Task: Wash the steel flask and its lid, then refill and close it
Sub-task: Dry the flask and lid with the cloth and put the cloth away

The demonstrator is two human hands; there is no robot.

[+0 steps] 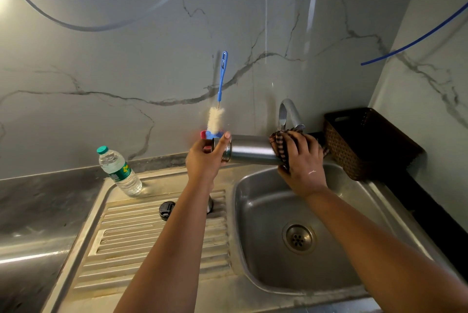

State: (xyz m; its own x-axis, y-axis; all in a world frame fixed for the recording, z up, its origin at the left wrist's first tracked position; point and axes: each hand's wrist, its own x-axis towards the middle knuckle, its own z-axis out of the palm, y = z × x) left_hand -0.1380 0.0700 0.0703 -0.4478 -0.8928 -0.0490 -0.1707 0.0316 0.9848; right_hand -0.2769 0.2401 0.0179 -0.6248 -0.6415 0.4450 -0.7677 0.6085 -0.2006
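Stainless steel sink basin (258, 257) open below, drainboard to its left, dark woven basket (364, 145) crowding the right edge. Cylindrical brushed-steel flask (250, 149) held sideways over the basin's back rim, probably so drips fall inside. Right hand (301, 160) wrapped around a brown striped cloth (281, 143) at the base, likely wiping. Left hand (206, 158) gripping the mouth end to steady it. Round black lid (166, 209) lying apart on the drainboard ribs.

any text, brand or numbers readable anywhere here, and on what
Nothing can be read.
Plastic water bottle: green label with a yellow-green logo, print too small and blurred.
Steel flask: no marking visible.
Black lid: no text visible.
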